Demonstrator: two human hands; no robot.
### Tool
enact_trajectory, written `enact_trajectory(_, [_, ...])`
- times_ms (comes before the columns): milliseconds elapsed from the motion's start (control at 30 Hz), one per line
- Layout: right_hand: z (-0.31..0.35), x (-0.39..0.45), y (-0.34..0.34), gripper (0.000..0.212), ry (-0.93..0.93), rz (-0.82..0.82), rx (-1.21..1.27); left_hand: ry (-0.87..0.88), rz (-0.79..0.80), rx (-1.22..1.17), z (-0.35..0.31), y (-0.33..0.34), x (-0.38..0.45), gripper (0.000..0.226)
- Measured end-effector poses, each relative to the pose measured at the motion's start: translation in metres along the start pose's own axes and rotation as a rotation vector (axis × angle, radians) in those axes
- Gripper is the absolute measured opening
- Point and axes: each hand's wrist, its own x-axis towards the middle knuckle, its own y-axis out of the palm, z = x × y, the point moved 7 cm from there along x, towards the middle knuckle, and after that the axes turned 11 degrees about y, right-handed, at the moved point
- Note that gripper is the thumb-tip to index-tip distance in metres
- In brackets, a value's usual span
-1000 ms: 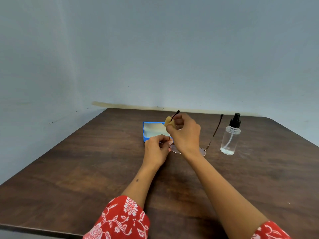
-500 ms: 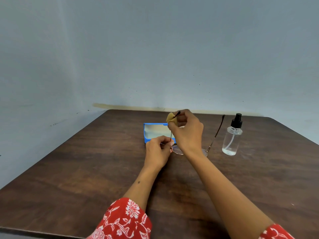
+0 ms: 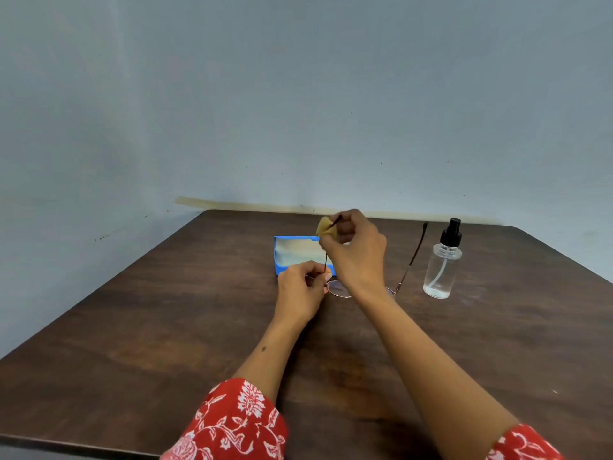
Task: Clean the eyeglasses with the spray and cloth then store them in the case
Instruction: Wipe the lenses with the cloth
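Thin-framed round eyeglasses (image 3: 338,289) sit low over the dark wooden table (image 3: 166,327), both temple arms unfolded. My left hand (image 3: 300,290) pinches the frame at the left hinge. My right hand (image 3: 356,254) holds a small tan cloth (image 3: 324,227) pinched around the tip of the left temple arm, which points up and away. The right temple arm (image 3: 414,254) stretches back towards the wall. Behind my hands lies the open blue case (image 3: 282,257) with a pale lining. A clear spray bottle (image 3: 442,263) with a black nozzle stands upright to the right.
The table meets a grey-blue wall at the back and at the left. Its near edge runs along the bottom of the view. My red floral sleeves cover both forearms near that edge.
My right hand has slid the cloth up the left temple arm, from partway along it to its tip. The left hand has kept its pinch on the frame.
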Motion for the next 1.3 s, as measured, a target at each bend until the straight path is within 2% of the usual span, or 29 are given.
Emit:
enact_trajectory(167, [-0.022, -0.001, 0.008, 0.013, 0.093, 0.101, -0.159, 0.016, 0.007, 0.012, 0.0, -0.001, 0.0, 0.011])
enact_trajectory(300, [0.0, 0.002, -0.002, 0.012, -0.002, 0.02, -0.031, -0.01, -0.002, -0.022, -0.001, 0.0, -0.001, 0.01])
enact_trajectory(400, [-0.002, 0.0, 0.0, 0.012, 0.002, 0.013, -0.005, -0.011, 0.013, -0.005, -0.001, 0.0, -0.001, 0.01])
enact_trajectory(567, [-0.028, -0.007, 0.013, 0.016, 0.111, 0.156, -0.159, 0.063, 0.012, 0.077, -0.008, -0.005, -0.002, 0.015])
enact_trajectory(767, [-0.002, 0.0, 0.0, 0.015, 0.006, 0.032, -0.028, -0.009, -0.006, -0.004, 0.0, -0.002, -0.001, 0.011])
enact_trajectory(967, [-0.019, -0.007, 0.01, 0.012, 0.074, 0.15, -0.175, 0.055, 0.004, 0.077, -0.005, -0.005, -0.001, 0.014])
enact_trajectory(1167, [-0.003, 0.001, 0.002, 0.015, 0.001, 0.058, -0.041, 0.002, -0.004, 0.005, 0.0, -0.002, -0.002, 0.011])
enact_trajectory(1300, [-0.022, -0.003, 0.008, 0.017, 0.086, 0.1, -0.101, 0.043, 0.009, 0.055, -0.006, -0.004, -0.002, 0.01])
